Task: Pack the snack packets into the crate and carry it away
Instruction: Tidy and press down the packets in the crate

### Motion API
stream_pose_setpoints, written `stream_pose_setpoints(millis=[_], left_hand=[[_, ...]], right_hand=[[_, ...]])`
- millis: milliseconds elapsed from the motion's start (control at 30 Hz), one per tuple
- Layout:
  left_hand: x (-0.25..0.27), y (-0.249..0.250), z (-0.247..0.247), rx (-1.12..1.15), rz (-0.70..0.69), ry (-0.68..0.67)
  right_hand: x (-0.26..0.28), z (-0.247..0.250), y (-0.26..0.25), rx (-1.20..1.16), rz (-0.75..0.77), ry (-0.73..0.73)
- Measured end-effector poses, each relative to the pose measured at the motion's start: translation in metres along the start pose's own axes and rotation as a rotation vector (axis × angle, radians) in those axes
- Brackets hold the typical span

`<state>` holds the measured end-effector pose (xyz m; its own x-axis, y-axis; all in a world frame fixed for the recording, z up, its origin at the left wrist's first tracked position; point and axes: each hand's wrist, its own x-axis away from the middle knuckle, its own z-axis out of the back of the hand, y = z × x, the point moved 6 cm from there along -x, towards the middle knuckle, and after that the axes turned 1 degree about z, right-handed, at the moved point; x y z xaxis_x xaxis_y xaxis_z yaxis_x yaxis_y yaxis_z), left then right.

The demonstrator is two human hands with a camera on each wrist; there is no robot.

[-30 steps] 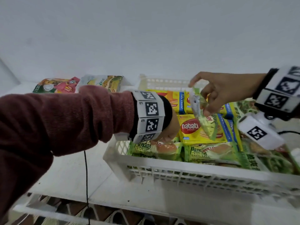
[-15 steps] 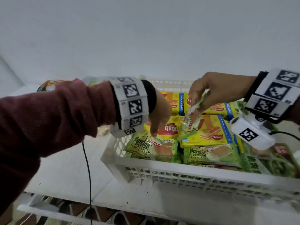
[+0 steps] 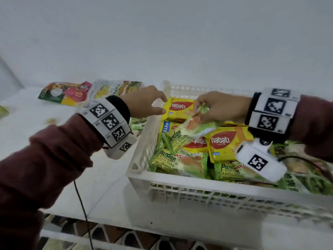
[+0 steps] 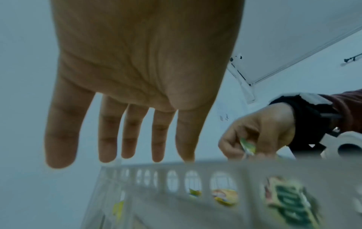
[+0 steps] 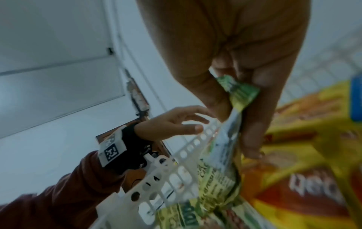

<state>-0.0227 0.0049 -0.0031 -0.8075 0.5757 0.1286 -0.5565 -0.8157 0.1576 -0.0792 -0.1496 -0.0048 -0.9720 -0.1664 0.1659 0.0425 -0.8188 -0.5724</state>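
Observation:
A white slatted crate [image 3: 198,188] on the white counter holds yellow Nabati wafer packets [image 3: 223,141] and green Pandan cake packets [image 3: 173,159]. My right hand [image 3: 214,109] pinches the top edge of a green cake packet [image 3: 194,127] that leans on the packets inside the crate; the right wrist view shows thumb and fingers clamped on its crimped end [image 5: 239,91]. My left hand [image 3: 146,103] hovers over the crate's left wall [image 4: 176,168] with fingers straight and spread, holding nothing.
More snack bags lie on the counter behind and left of the crate: a green and pink bag [image 3: 63,93] and a white and yellow bag [image 3: 115,88]. A small green packet [image 3: 138,123] lies just outside the crate's left wall. The counter's front edge runs below the crate.
My left hand rose out of the crate and swung left over its wall, fingers spreading. My right hand lowered the green packet until it leans on the packets in the crate.

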Motion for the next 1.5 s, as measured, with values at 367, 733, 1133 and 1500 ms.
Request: stream_pose_setpoints(millis=[367,733,1133,1500], left_hand=[[0.004,0.000,-0.013,0.029,-0.034,-0.027],[0.003,0.003,-0.013,-0.022,-0.044,-0.090],[-0.012,0.077,0.032,-0.255,-0.161,-0.115],[-0.010,0.149,-0.067,-0.624,-0.287,-0.510]], right_hand=[[0.006,-0.055,-0.023,0.694,0.206,-0.245],[0.026,-0.091,-0.045,0.661,0.432,-0.512],[0.039,0.021,0.041,0.519,-0.029,-0.289],[0.042,-0.003,0.083,0.867,-0.104,-0.267]])
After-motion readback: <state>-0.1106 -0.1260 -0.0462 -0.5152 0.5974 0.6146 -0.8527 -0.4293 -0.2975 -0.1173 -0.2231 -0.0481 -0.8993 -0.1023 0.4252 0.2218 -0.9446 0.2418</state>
